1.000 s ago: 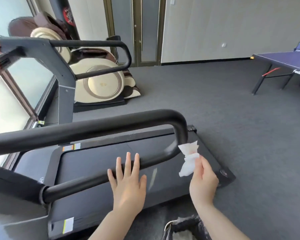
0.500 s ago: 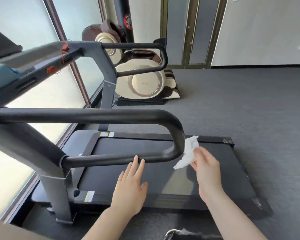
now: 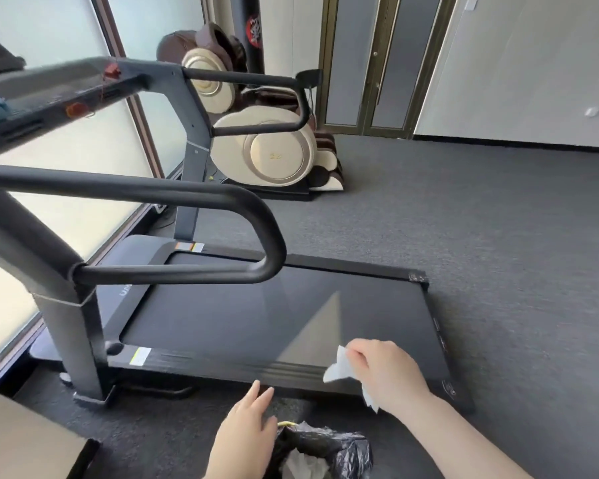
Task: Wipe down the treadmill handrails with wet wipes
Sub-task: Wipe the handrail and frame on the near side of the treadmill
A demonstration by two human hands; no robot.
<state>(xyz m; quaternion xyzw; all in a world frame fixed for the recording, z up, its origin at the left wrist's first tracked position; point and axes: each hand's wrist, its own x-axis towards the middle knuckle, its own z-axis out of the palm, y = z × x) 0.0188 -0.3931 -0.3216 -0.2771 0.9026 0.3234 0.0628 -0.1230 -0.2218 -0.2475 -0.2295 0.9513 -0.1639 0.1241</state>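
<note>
1. Right hand (image 3: 384, 369) is pinching the crumpled wet wipe (image 3: 339, 368) w/ curled fingers, low over the treadmill's near deck edge, well below the near handrail (image 3: 173, 191).
2. Left hand (image 3: 246, 433) is hanging loose, fingers straight, gripping nothing, just beside the black bin bag (image 3: 325, 447).
3. Step, prob.: binning the used wipe.
4. Next: lowering wipe over bag opening, letting go; far handrail (image 3: 256, 77) may need a fresh one.

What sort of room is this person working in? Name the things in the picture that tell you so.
Probably a home or office fitness and recreation room. A treadmill with black handrails stands by the window, a massage chair sits behind it, and grey carpet covers the floor.
</note>
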